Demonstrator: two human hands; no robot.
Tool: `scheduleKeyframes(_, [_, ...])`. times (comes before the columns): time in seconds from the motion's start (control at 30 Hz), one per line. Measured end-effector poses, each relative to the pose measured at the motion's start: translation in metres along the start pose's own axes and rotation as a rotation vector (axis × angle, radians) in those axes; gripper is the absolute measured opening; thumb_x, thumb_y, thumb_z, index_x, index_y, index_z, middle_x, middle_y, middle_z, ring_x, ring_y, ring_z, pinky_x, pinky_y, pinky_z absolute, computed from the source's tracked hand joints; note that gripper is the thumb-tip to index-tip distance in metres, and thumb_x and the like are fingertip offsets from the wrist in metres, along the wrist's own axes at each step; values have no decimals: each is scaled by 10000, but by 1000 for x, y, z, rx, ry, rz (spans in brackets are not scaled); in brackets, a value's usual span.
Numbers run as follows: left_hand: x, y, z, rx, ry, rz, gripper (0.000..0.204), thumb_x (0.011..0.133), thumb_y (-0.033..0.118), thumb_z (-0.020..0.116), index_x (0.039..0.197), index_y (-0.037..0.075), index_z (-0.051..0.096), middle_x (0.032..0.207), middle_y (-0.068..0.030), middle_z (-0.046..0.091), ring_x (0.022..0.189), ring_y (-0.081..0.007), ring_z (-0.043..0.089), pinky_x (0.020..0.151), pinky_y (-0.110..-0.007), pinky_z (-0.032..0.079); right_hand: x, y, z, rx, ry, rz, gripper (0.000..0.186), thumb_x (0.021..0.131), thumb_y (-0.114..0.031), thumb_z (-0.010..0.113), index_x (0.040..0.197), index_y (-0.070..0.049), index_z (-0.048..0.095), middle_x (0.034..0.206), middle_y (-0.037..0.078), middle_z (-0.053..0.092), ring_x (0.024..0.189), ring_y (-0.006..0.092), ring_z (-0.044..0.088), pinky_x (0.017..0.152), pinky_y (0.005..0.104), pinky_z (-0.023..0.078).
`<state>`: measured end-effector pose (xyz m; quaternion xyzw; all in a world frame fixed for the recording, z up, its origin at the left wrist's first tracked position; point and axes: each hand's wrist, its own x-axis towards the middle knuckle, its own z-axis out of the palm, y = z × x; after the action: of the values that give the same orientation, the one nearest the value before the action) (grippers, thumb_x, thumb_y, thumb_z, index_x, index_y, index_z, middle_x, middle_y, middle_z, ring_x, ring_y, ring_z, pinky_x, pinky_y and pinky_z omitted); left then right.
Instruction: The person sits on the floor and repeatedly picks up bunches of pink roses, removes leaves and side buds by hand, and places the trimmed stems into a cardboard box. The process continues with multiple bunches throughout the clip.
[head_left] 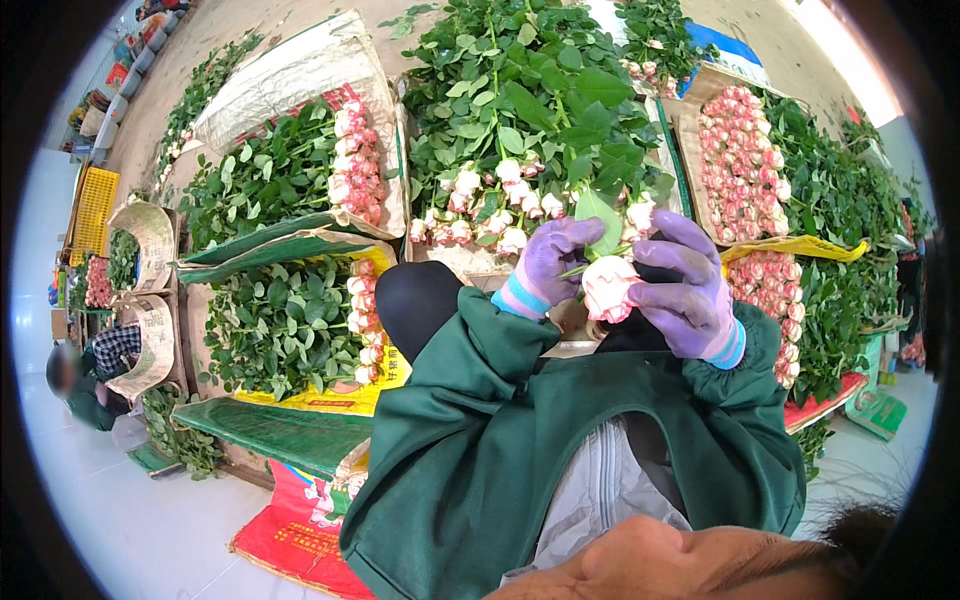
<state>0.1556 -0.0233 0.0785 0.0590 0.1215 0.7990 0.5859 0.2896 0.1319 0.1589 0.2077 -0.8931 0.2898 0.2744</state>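
A pale pink rose point(608, 287) is held in front of me, its bloom toward my body and its leafy stem pointing away. My left hand point(548, 262), in a purple glove with a striped cuff, is closed at the stem just under the bloom, by a large green leaf point(598, 218). My right hand point(690, 285), gloved alike, curves round the bloom's right side with its fingertips at the outer petals. Just beyond my hands lies a loose heap of pink and white roses point(512, 190), their leafy stems stretching away.
Bundled roses with wrapping lie at the left point(358, 165) and right point(742, 165). Green sheeting point(280, 435) and a red printed sack point(300, 535) lie at lower left. Another person point(100, 375) is at the far left, near a yellow crate point(93, 215).
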Motion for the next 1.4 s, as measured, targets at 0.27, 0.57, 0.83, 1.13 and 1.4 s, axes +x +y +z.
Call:
scheduleKeyframes(0.27, [1, 2, -1, -152, -68, -17, 411, 950, 180, 532, 1303, -31, 515, 1204, -162, 633, 1064, -274, 651, 948, -416, 528, 5, -5, -2, -4, 6, -5, 295, 706, -44, 739, 984, -133, 700, 1256, 115, 608, 1286, 416, 466, 1029, 504, 413])
scheduleKeyframes(0.57, [-8, 12, -24, -30, 38, 69, 355, 960, 224, 549, 1247, 15, 559, 1097, -119, 669, 969, -256, 689, 843, -420, 581, -15, -1, -3, 160, -360, 413, 257, 857, -135, 649, 1086, -20, 660, 1119, 184, 648, 1022, 324, 632, 909, 406, 495])
scheduleKeyframes(0.83, [-11, -30, -15, 545, 342, 189, 235, 971, 261, 617, 1055, 42, 610, 834, 6, 659, 668, -97, 626, 577, -269, 537, 11, 116, 89, 1232, 38, 964, 365, 985, -188, 514, 1287, 17, 526, 1109, 97, 648, 982, 180, 639, 863, 303, 514])
scheduleKeyframes(1.13, [-10, 36, -39, 1178, 721, 532, 216, 977, 252, 613, 1012, 41, 646, 713, 17, 581, 628, -65, 480, 547, -254, 407, 124, 82, 85, 857, 87, 635, 543, 924, -144, 600, 1409, 24, 421, 1338, 127, 551, 1188, 178, 537, 1022, 295, 408])
scheduleKeyframes(1.4, [47, 400, -72, 1195, 1238, 1388, 394, 955, 362, 632, 774, 16, 576, 659, -59, 587, 548, -166, 486, 546, -338, 426, 72, 177, 91, 574, 193, 867, 414, 943, -94, 565, 1326, 51, 502, 1193, 156, 651, 1078, 194, 637, 949, 300, 484])
